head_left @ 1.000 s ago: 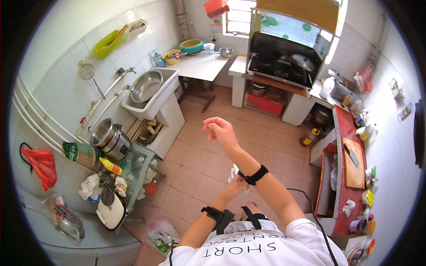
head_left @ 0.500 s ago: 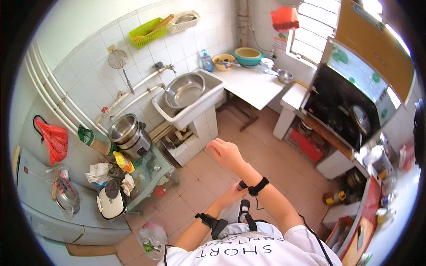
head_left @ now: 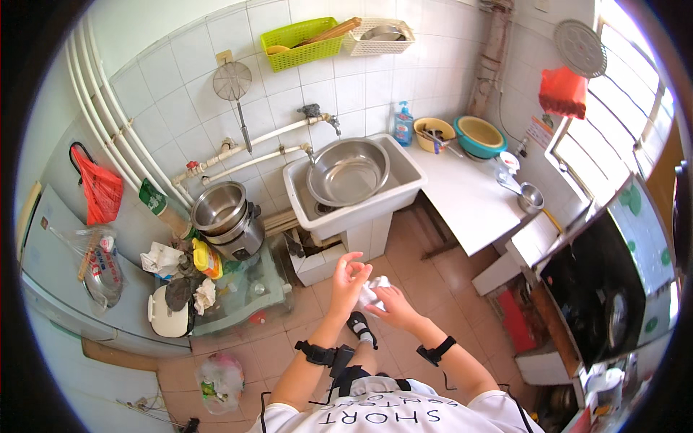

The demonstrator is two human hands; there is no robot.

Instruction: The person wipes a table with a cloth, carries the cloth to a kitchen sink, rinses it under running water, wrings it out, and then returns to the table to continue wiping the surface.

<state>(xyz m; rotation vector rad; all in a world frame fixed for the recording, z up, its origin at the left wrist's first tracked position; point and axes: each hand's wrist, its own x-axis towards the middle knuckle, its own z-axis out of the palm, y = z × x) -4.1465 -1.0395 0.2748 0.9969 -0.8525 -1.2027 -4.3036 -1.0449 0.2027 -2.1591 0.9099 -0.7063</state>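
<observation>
In front of my body, above the floor, my two hands are close together. A crumpled white tissue or cloth (head_left: 373,290) lies between them; I cannot tell which. My right hand (head_left: 397,309) has its fingers bent over it and presses it against the side of my left hand (head_left: 348,286). The left hand is raised with its fingers loosely curved and apart, thumb and forefinger forming a gap. Beyond them, a white sink (head_left: 303,216) holds a wide steel basin (head_left: 349,173) that looks tilted.
Left of the sink, steel pots (head_left: 219,208) top a cooker on a glass-topped stand (head_left: 253,289). A fridge (head_left: 108,285) stands far left, a plastic bag (head_left: 220,382) on the floor. A white table (head_left: 462,206) with bowls is at right, beside a dark stove area (head_left: 592,281).
The view has turned rightward and the sink appears nearer. My right hand has drawn back from its stretched-out position. My left hand has moved up, and both now meet around the white tissue or cloth.
</observation>
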